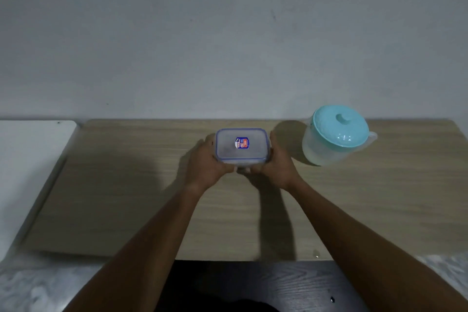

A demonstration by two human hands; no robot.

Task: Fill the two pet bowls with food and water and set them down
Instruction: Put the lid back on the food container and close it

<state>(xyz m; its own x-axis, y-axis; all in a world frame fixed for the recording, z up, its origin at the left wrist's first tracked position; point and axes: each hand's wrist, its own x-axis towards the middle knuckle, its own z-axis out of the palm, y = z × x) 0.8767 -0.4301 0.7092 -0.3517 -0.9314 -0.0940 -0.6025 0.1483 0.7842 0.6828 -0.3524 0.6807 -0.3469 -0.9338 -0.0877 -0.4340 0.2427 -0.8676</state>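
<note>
A clear rectangular food container (241, 145) with a blue-rimmed lid and a small label sits at the middle back of the wooden table (126, 197). My left hand (206, 159) grips its left side and my right hand (274, 162) grips its right side, thumbs meeting at its near edge. A translucent water pitcher (334, 135) with a teal lid stands to the right, apart from my hands. No pet bowls are in view.
A white surface (27, 159) adjoins the table on the left. A grey wall rises behind. A dark wooden surface (253, 284) lies below the table's near edge, with pale patterned floor on either side.
</note>
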